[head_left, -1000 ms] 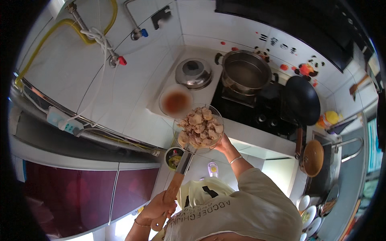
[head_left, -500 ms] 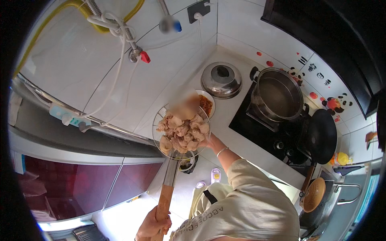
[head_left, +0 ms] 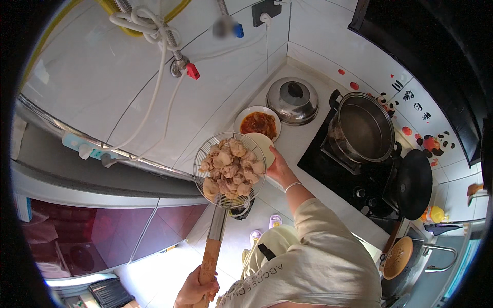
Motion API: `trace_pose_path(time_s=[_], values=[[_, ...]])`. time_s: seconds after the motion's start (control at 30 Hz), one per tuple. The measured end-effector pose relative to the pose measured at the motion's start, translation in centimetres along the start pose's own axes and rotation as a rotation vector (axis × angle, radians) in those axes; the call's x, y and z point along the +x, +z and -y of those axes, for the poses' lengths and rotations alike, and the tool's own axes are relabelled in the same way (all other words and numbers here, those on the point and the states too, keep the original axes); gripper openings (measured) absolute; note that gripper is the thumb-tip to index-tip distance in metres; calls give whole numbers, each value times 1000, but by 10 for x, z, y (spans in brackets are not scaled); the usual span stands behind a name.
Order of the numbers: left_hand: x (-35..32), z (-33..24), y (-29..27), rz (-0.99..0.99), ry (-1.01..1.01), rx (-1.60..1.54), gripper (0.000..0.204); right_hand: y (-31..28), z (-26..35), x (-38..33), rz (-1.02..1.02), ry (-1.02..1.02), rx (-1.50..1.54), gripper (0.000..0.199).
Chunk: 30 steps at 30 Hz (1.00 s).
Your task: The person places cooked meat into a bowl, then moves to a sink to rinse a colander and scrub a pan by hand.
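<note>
My left hand (head_left: 196, 288) is closed round the wooden handle of a wire skimmer (head_left: 218, 226). Its round basket holds a heap of pale cooked meat pieces (head_left: 228, 167). My right hand (head_left: 280, 167), wearing a thin bracelet at the wrist, grips a pale cream bowl (head_left: 263, 145) by the edge. Part of that bowl is hidden behind the skimmer's right rim. Just beyond it on the counter stands a white plate (head_left: 236, 122) of food in red sauce.
A domed steel lid (head_left: 292, 100) rests at the counter's back corner. On the black gas hob (head_left: 321, 167) stands a large steel pot (head_left: 362, 126) of liquid, beside a black wok (head_left: 412, 185). A tan colander (head_left: 398, 257) sits by the sink. A cabinet (head_left: 92, 231) with dark red doors is at left.
The cream bowl and my right hand have shifted right, partly out from behind the skimmer. More of the plate of sauced food shows. The skimmer stays nearly where it was.
</note>
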<state>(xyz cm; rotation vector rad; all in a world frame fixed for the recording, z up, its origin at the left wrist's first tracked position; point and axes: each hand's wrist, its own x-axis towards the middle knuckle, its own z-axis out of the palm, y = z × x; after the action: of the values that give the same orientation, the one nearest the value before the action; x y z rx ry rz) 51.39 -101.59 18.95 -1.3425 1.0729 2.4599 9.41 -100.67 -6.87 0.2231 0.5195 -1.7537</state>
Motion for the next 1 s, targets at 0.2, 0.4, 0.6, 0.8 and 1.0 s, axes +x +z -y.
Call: trace_pose_path(time_s=[0.2,0.4,0.6,0.8,1.0], values=[[3,-1,16,-38,-11,-14,43,-7,27,-9,-21,-4,-40,60],[14,-3,19,-4,-7,8,43,-20,52,-8,-87,-57,-76,60],[24,-4,21,58,-22,58,34,-33,80,-1,-84,-119,-55,60],[32,-7,28,57,-21,64,34,-50,103,-2,-97,-110,-87,62],[38,-8,30,56,9,17,34,-48,93,-17,-189,-218,-262,59]])
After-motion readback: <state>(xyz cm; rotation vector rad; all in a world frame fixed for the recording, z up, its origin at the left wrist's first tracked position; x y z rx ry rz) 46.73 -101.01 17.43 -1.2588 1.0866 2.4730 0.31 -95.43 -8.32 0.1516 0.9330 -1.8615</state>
